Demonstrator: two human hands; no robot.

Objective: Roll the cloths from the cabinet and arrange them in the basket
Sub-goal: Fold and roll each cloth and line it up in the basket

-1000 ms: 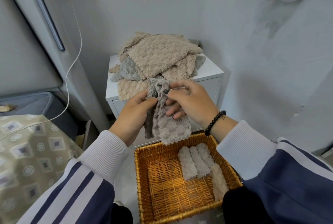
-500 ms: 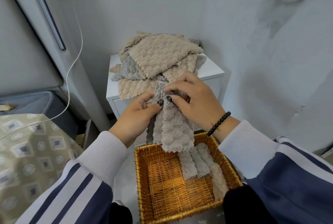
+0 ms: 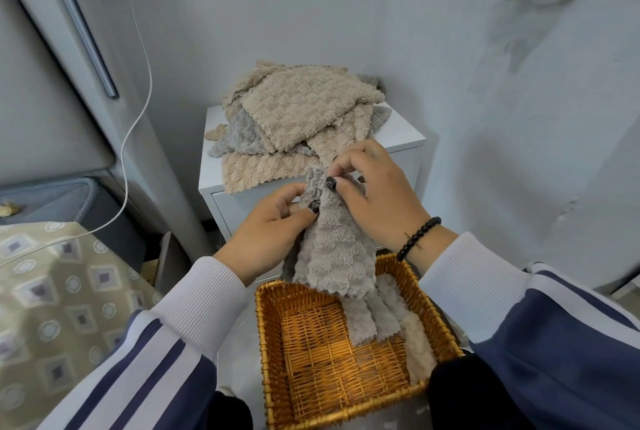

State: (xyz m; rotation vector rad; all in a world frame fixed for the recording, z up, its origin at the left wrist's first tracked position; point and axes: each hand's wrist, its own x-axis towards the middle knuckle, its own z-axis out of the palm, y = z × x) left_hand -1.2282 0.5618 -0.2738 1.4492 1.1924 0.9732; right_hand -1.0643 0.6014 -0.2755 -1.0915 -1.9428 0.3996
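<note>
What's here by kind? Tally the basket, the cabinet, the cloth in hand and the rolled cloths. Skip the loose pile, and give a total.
Wicker basket: 1
White cabinet: 1
Grey cloth, pinched by the left hand and right hand: 1
Rolled cloths in the basket: 4 showing, partly behind the grey cloth
Total: 7
</note>
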